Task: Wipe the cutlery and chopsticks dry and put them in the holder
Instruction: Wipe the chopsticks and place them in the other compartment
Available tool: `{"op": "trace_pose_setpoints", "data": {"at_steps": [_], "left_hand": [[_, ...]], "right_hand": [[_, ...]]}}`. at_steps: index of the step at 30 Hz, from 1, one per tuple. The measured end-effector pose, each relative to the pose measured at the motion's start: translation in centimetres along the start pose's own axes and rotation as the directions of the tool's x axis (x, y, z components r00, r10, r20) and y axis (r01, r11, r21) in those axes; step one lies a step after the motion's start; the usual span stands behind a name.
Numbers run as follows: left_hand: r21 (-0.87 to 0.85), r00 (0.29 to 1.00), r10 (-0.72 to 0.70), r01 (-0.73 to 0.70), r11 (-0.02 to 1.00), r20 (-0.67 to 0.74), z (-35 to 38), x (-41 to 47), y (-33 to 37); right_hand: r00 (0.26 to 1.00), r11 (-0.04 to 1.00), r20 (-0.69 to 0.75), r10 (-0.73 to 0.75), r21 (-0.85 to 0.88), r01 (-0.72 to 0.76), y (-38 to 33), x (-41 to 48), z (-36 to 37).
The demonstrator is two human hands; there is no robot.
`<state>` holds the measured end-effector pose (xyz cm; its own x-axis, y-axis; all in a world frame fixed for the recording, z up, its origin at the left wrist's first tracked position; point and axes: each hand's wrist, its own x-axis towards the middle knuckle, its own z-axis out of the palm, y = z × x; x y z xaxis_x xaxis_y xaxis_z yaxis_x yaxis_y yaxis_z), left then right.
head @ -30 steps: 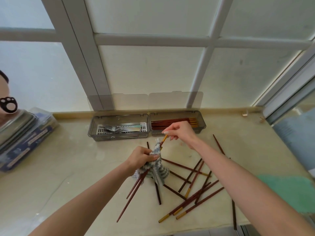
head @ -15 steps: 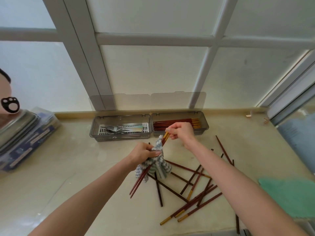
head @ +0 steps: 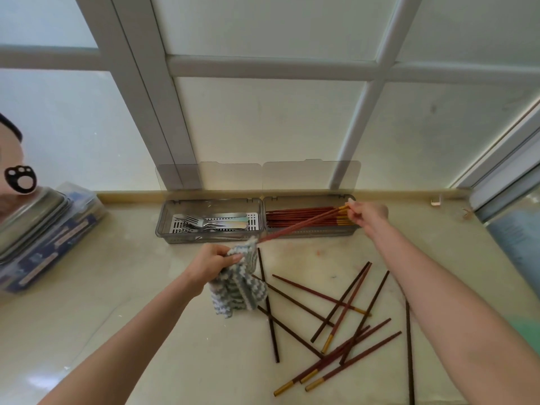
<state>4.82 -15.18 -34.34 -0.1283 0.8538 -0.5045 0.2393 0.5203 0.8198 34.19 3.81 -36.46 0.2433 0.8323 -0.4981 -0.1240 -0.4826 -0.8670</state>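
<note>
My right hand (head: 368,216) pinches the gold-tipped ends of a pair of red-brown chopsticks (head: 301,226) above the right end of the holder. Their thin tips still sit in the grey-and-white striped cloth (head: 238,283), which my left hand (head: 211,263) grips in front of the holder. The grey two-part holder (head: 163,226) stands against the window sill; its left tray holds forks and other cutlery (head: 209,223), its right tray (head: 344,232) holds several chopsticks. Several more chopsticks (head: 347,323) lie scattered on the counter between my forearms.
Two clear lids (head: 257,175) stand open behind the holder against the window frame. A stack of metal trays and a blue box (head: 43,232) sits at the left. A green cloth (head: 529,331) lies at the right edge.
My right hand has pulled the chopstick pair up and to the right, out through the cloth, until it reaches over the right tray. My left hand with the cloth stayed about in place.
</note>
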Motion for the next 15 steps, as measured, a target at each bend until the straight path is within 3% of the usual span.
{"op": "trace_pose_setpoints", "data": {"at_steps": [3, 7, 11, 15], "left_hand": [[-0.163, 0.997, -0.002, -0.01, 0.987, -0.074, -0.9, -0.2, -0.7], [-0.309, 0.999, -0.004, -0.013, 0.951, -0.053, 0.4, 0.3, -0.3], [-0.337, 0.999, 0.017, -0.026, 0.941, -0.031, 1.2, -0.1, -0.7], [-0.366, 0.998, 0.006, -0.026, 0.93, -0.057, 1.1, -0.4, -1.1]], "right_hand": [[0.996, 0.995, -0.085, 0.02, 0.099, -0.012, -0.2, 1.8, -1.9], [0.971, 0.988, -0.237, 0.037, 0.156, 0.0, 1.1, 4.5, -1.5], [0.966, 0.996, -0.253, 0.055, 0.083, -0.035, 2.4, 6.7, 0.3], [0.986, 0.985, -0.161, 0.035, -0.163, -0.061, 2.8, 7.9, 2.2]]}}
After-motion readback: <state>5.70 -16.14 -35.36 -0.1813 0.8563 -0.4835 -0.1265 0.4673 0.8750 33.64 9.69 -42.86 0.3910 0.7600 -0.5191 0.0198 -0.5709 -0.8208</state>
